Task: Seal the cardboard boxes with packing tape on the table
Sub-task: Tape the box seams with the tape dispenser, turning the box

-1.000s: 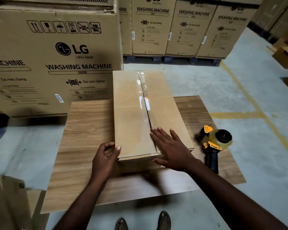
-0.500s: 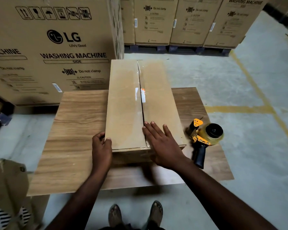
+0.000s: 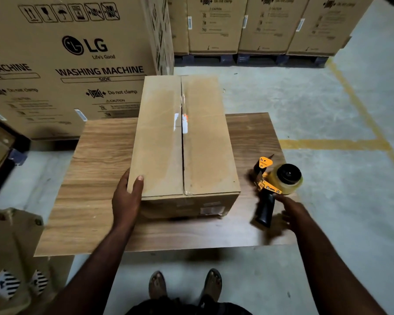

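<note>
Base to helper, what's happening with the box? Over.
Left hand grips box corner. Right hand open beside tape gun handle. Nothing between them.

This is a warehouse. Behind the wooden table [image 3: 96, 178], toward its left, stands a tall carton [image 3: 66, 64] printed "LG", "WASHING MACHINE" and "Do not clamp". Farther behind the table, a row of at least 3 similar cartons [image 3: 264, 23] sits on dark pallets [image 3: 259, 59]. Around the table the floor [image 3: 293, 98] is bare grey concrete, with yellow painted lines [image 3: 328, 144] to the table's right. On the table are a plain cardboard box [image 3: 159, 144] and a yellow tape dispenser [image 3: 278, 180].
</note>
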`<state>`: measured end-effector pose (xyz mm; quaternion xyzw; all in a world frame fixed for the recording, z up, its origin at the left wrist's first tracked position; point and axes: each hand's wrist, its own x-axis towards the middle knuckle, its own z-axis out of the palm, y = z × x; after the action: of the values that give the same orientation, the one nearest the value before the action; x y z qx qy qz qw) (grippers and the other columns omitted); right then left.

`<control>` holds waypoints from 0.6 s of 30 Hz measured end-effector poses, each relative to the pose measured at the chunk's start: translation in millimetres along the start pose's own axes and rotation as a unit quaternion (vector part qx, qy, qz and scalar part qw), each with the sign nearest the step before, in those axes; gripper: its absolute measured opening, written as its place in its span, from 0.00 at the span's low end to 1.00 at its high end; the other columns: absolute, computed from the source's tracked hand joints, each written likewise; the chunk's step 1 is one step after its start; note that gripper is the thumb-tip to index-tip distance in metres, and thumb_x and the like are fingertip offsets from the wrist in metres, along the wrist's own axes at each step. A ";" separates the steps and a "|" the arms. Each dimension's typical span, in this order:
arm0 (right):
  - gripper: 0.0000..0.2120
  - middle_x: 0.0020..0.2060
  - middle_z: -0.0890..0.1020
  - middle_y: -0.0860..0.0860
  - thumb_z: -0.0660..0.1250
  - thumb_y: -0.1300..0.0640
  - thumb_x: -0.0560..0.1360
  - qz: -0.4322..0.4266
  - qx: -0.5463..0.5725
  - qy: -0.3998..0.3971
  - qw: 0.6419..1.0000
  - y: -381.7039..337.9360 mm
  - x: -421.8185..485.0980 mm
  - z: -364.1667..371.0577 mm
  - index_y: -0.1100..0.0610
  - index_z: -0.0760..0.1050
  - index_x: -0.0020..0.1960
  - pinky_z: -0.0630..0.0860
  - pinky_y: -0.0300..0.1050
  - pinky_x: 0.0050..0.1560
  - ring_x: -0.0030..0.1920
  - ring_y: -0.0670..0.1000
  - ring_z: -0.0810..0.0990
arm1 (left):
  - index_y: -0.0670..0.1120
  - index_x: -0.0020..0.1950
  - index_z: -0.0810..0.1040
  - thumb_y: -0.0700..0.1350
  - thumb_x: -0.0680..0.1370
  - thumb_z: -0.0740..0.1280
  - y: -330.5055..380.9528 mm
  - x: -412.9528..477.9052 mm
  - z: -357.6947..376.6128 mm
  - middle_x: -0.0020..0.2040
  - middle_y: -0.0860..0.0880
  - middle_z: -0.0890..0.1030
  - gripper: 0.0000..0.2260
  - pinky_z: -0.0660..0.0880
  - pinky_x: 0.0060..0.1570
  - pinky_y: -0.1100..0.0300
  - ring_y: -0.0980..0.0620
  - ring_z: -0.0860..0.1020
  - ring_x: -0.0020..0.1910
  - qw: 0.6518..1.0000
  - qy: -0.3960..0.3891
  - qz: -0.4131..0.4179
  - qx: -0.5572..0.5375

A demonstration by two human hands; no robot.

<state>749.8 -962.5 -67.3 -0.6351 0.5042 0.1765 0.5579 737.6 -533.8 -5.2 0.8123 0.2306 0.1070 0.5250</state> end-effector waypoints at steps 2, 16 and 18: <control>0.15 0.42 0.80 0.59 0.71 0.49 0.77 0.025 0.052 -0.130 0.990 5.6 3.5 3.9 0.60 0.76 0.54 0.76 0.45 0.39 0.37 0.55 0.79 | 0.51 0.72 0.75 0.50 0.82 0.65 3.1 -1.7 -2.1 0.66 0.53 0.79 0.18 0.71 0.64 0.56 0.53 0.76 0.64 1.000 -0.005 0.001 -0.001; 0.19 0.18 0.65 0.47 0.58 0.57 0.84 0.004 0.247 -0.202 0.948 -30.1 7.0 44.2 0.54 0.61 0.35 0.60 0.32 0.19 0.17 0.44 0.64 | 0.48 0.62 0.80 0.37 0.77 0.70 41.1 -28.0 -4.9 0.58 0.50 0.80 0.15 0.73 0.55 0.59 0.57 0.77 0.54 0.978 0.075 0.161 0.105; 0.19 0.18 0.65 0.47 0.59 0.57 0.83 -0.016 0.267 -0.195 0.944 -39.8 -6.7 49.7 0.54 0.62 0.34 0.62 0.33 0.20 0.17 0.45 0.64 | 0.49 0.59 0.80 0.37 0.77 0.70 52.4 -44.6 4.6 0.55 0.53 0.81 0.13 0.75 0.53 0.58 0.56 0.79 0.51 0.983 0.043 0.174 0.050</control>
<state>797.1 -920.7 -56.6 -0.4237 0.4039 0.1469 0.7973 714.4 -577.2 43.2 0.8599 0.1137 0.2199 0.4463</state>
